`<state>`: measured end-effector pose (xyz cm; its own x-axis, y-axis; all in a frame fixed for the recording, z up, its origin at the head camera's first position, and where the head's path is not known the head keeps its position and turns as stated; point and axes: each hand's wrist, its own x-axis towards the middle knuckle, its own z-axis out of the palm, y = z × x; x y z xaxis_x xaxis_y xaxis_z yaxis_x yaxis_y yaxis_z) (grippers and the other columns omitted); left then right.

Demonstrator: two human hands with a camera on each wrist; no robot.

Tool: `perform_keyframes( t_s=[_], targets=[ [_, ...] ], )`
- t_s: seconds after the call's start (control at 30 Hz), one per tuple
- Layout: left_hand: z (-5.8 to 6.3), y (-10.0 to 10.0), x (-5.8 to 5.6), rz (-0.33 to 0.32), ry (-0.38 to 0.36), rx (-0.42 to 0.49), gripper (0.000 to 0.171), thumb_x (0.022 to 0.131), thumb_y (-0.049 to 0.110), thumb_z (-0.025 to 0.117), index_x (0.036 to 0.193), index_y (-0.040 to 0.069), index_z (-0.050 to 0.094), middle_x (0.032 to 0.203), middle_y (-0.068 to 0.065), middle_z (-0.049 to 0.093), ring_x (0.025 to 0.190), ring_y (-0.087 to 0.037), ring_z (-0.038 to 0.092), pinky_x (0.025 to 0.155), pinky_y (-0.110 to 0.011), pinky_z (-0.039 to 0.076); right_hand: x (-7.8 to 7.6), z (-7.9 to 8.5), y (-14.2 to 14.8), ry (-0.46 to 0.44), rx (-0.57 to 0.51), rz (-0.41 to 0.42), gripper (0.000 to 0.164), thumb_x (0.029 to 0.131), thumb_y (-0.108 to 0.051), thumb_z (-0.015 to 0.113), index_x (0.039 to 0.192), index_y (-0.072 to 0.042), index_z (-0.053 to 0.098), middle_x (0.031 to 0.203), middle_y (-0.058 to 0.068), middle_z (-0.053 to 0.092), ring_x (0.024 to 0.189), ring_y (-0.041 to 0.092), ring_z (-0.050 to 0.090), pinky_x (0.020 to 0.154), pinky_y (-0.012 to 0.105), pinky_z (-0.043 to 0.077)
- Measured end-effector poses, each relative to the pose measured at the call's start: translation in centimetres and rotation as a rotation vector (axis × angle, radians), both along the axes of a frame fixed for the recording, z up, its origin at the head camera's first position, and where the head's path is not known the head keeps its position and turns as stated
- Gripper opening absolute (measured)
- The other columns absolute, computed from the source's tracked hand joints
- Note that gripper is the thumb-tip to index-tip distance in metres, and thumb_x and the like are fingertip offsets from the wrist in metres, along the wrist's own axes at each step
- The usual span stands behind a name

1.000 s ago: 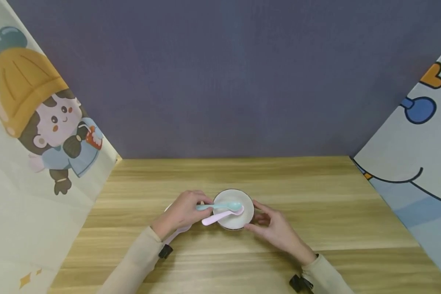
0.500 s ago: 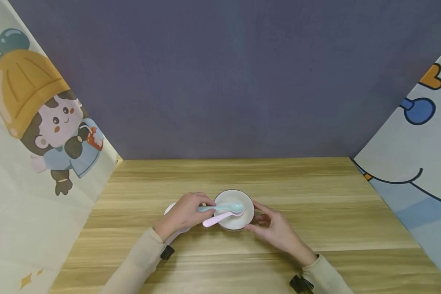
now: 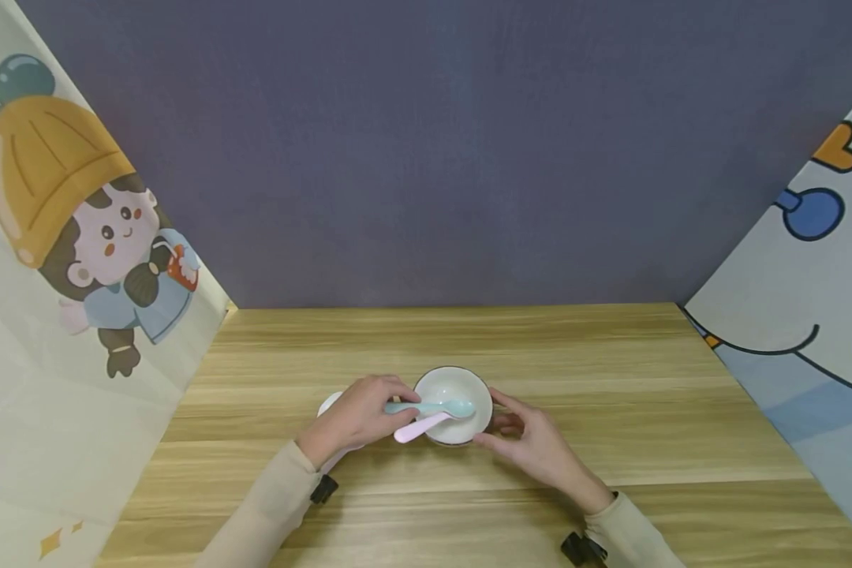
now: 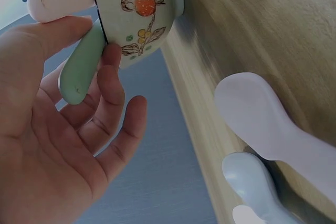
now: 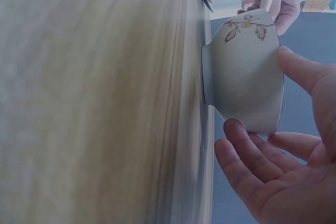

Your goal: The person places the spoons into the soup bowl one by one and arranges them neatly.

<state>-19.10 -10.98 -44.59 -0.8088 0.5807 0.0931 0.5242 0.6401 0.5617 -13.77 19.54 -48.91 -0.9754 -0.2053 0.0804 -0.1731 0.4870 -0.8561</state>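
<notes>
the pale teal plastic spoon (image 3: 458,409), pinched in the left hand (image 3: 360,411), has shifted nearer, so it covers the tip of the pale pink plastic spoon (image 3: 416,428) in the round white ceramic bowl (image 3: 451,383), held by the right hand (image 3: 536,446), midway between side edges of the wooden surface (image 3: 554,347).

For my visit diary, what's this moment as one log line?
left hand: pinches blue-green spoon, head in bowl | right hand: grips bowl | pink spoon: in bowl, handle past rim
</notes>
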Motion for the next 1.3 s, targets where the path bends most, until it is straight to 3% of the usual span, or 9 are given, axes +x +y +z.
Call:
perform_keyframes(
  t_s=[0.37,0.9,1.13,1.3],
  targets=[
    [0.21,0.13,0.08,-0.001,-0.024,0.016,0.023,0.1,0.033,0.073,0.113,0.017,0.083,0.101,0.011,0.076,0.078,-0.002,0.06,0.07,-0.022,0.05,0.06,0.01,0.05,-0.004,0.003,-0.001,0.087,0.081,-0.03,0.094,0.153,0.0,0.054,0.121,0.017,0.078,0.101,0.025,0.079,0.09,0.033,0.064],
    [0.23,0.0,0.21,0.001,-0.028,0.027,0.021,0.102,0.033,0.071,0.11,0.02,0.085,0.099,0.011,0.077,0.072,-0.002,0.056,0.065,-0.022,0.048,-0.01,0.09,0.04,-0.016,-0.002,0.005,0.089,0.082,-0.031,0.094,0.154,0.0,0.053,0.123,0.018,0.077,0.101,0.025,0.079,0.088,0.033,0.064],
    [-0.2,0.13,0.23,-0.014,-0.028,0.064,0.022,0.103,0.032,0.07,0.108,0.017,0.085,0.097,0.009,0.076,0.074,-0.001,0.057,0.068,-0.022,0.049,-0.02,0.08,0.07,-0.022,-0.025,0.014,0.089,0.082,-0.028,0.094,0.155,-0.001,0.051,0.143,0.022,0.067,0.104,0.025,0.079,0.09,0.033,0.064],
    [-0.11,0.09,0.28,0.006,-0.024,0.049,0.022,0.102,0.032,0.07,0.11,0.017,0.085,0.096,0.012,0.075,0.074,0.0,0.058,0.069,-0.021,0.05,-0.03,0.07,0.06,0.003,-0.005,0.02,0.088,0.082,-0.027,0.094,0.155,-0.004,0.051,0.148,0.02,0.064,0.103,0.022,0.079,0.093,0.034,0.063]
  ],
)
